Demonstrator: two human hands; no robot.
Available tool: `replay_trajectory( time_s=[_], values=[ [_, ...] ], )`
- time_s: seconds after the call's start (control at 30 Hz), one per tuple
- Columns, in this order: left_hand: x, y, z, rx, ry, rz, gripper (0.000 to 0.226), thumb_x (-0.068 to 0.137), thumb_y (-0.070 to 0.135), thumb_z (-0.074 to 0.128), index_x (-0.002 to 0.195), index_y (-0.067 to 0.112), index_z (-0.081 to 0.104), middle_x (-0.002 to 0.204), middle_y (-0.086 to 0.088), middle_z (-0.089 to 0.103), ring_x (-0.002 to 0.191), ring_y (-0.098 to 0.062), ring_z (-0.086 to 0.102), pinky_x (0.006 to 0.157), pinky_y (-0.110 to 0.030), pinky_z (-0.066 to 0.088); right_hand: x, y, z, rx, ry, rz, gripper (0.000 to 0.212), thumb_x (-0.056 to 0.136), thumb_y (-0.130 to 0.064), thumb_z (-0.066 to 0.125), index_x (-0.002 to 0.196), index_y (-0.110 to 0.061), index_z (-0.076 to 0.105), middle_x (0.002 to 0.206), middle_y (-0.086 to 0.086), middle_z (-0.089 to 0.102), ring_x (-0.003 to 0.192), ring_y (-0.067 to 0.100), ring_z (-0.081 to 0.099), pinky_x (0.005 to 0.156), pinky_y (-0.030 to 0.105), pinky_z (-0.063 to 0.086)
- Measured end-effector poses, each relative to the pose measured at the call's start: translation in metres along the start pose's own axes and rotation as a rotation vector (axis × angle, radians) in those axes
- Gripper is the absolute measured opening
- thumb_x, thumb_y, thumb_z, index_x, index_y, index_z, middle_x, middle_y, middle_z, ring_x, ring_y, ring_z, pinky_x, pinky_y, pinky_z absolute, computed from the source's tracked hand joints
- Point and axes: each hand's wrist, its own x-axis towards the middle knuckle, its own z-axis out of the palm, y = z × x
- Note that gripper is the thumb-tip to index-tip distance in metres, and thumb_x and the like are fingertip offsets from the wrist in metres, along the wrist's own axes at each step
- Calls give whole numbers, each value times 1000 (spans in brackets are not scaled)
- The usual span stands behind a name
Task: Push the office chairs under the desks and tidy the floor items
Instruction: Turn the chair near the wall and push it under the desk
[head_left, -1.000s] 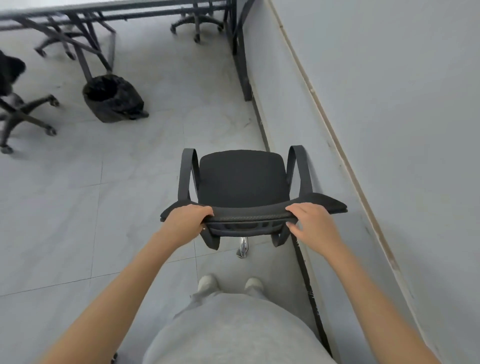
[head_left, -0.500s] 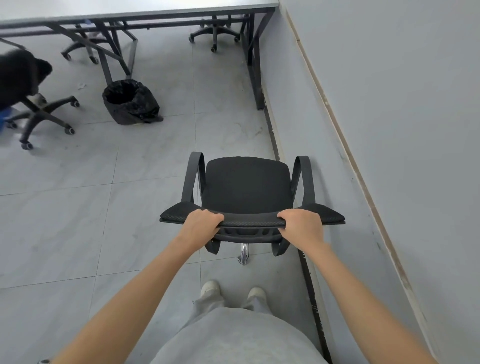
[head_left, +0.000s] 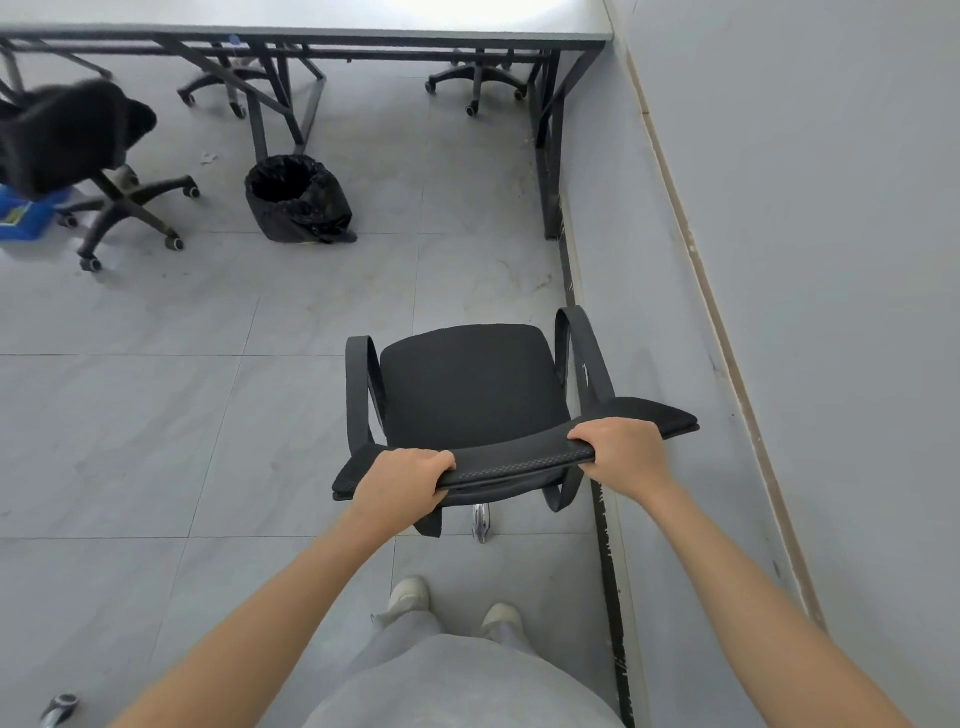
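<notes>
A black office chair (head_left: 470, 384) with looped armrests stands right in front of me, its seat facing away toward the grey desk (head_left: 332, 36) at the far wall. My left hand (head_left: 402, 480) grips the left part of the chair's backrest top. My right hand (head_left: 621, 452) grips its right part. A black-lined waste bin (head_left: 296, 200) stands on the floor by a desk leg. A second black chair (head_left: 67, 145) sits out in the open at the far left.
Two chair bases (head_left: 475, 83) show under the desk. A blue box (head_left: 23, 215) lies behind the left chair. A grey wall (head_left: 779, 260) runs close along my right, and a small dark-and-silver object (head_left: 60, 709) lies at the bottom left.
My view has lifted, bringing the desk top into sight. Both hands have closed around the backrest, and the chair has turned slightly, its right side further ahead.
</notes>
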Motion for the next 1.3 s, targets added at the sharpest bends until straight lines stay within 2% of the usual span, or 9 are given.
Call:
replay_trajectory(
  time_s=[0.2, 0.37, 0.47, 0.63, 0.73, 0.8, 0.97, 1.13, 1.3],
  values=[
    [37, -9, -16, -37, 19, -98, 14, 88, 26, 48, 97, 19, 55, 93, 4, 64, 80, -15, 54, 63, -24, 33, 54, 10, -12, 10, 26, -28, 22, 80, -29, 60, 100, -28, 70, 96, -8, 73, 94, 18, 64, 65, 24, 43],
    [72, -52, -33, -68, 10, -162, 12, 85, 26, 51, 94, 21, 58, 91, 5, 65, 75, -13, 50, 65, -26, 43, 104, -1, -16, 41, 47, -27, 21, 78, -27, 63, 97, -26, 71, 93, -7, 73, 89, 19, 65, 63, 24, 42],
    [101, -81, -46, -64, 8, -149, 13, 85, 26, 50, 95, 22, 58, 94, 6, 65, 83, -16, 57, 67, -26, 41, 140, -5, -18, 31, 61, -20, 20, 78, -28, 62, 96, -27, 71, 90, -7, 73, 86, 18, 65, 60, 23, 38],
    [160, -129, -67, -62, 33, -94, 15, 87, 27, 49, 96, 21, 59, 94, 4, 66, 82, -15, 57, 65, -23, 37, 216, -4, -24, -5, 44, 22, 21, 80, -31, 61, 99, -28, 70, 93, -9, 72, 89, 17, 64, 65, 25, 47],
    [196, -162, -83, -83, 32, -81, 15, 86, 28, 50, 96, 22, 60, 94, 4, 66, 78, -14, 55, 66, -24, 42, 262, -11, -30, -9, 18, 78, 21, 81, -31, 60, 100, -28, 69, 95, -9, 72, 91, 16, 64, 69, 27, 50],
    [217, -185, -95, -81, 12, -67, 15, 86, 28, 51, 96, 22, 60, 95, 4, 66, 79, -15, 57, 68, -25, 45, 290, -15, -33, -7, 9, 114, 21, 81, -31, 60, 100, -28, 69, 96, -8, 72, 91, 16, 64, 70, 28, 51],
    [274, -238, -123, -69, -1, -23, 15, 86, 28, 51, 97, 22, 59, 98, 4, 65, 86, -17, 59, 67, -24, 39, 357, -23, -39, -15, 22, 153, 21, 81, -31, 59, 98, -29, 70, 94, -9, 72, 90, 16, 64, 66, 26, 49],
    [331, -276, -141, -74, 25, -23, 15, 84, 27, 51, 96, 23, 59, 97, 7, 65, 89, -17, 58, 66, -24, 35, 428, -14, -46, -21, 27, 162, 19, 80, -31, 60, 95, -29, 70, 92, -9, 72, 87, 16, 64, 66, 27, 52],
    [396, -299, -160, -95, 40, -70, 14, 83, 27, 51, 94, 24, 59, 96, 6, 66, 89, -21, 58, 70, -28, 40, 507, 10, -60, -21, 31, 129, 19, 78, -30, 61, 94, -28, 71, 91, -8, 72, 89, 16, 64, 65, 28, 52]
  ],
)
